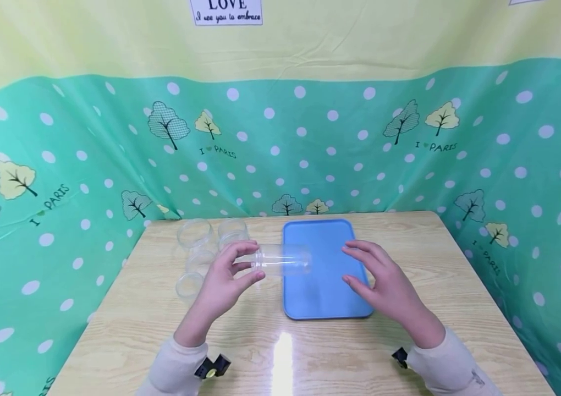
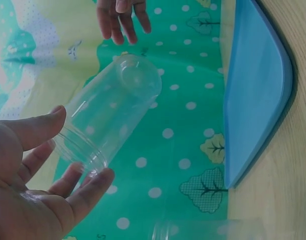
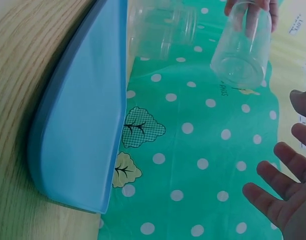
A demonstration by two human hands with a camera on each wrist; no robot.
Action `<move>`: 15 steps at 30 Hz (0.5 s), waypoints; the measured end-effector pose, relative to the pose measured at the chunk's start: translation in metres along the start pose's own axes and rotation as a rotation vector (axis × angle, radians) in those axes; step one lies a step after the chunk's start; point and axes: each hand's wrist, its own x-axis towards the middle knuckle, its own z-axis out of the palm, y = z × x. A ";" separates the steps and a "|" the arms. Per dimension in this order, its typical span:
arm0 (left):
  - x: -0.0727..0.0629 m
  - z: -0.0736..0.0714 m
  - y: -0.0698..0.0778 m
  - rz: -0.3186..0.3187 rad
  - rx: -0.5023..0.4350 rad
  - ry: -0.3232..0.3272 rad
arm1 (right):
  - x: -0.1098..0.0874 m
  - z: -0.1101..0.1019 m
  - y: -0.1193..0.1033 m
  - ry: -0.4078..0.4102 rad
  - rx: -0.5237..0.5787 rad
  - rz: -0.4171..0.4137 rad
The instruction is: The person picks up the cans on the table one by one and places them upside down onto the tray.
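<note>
My left hand grips a clear plastic jar round its threaded mouth end. The jar lies sideways in the air, its closed base toward the right, over the left part of the blue tray. In the left wrist view the thumb and fingers clasp the ringed rim of the jar. No lid shows on it. Above the tray's right edge my right hand is held with fingers apart and nothing between them. A gap separates its fingertips from the jar's base; the right wrist view shows its spread fingers.
Several clear containers stand on the wooden table left of the tray, among them a round one at the back and a smaller one nearer, partly behind my left hand. A green dotted curtain hangs around the back and sides.
</note>
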 end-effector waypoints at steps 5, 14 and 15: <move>0.000 0.002 -0.003 -0.021 -0.060 -0.014 | -0.001 0.002 0.001 -0.019 0.041 0.044; 0.002 0.008 -0.007 -0.038 -0.144 -0.033 | -0.003 0.005 0.001 -0.030 0.100 0.079; 0.002 0.008 -0.007 -0.036 -0.151 -0.033 | -0.003 0.005 0.000 -0.030 0.107 0.075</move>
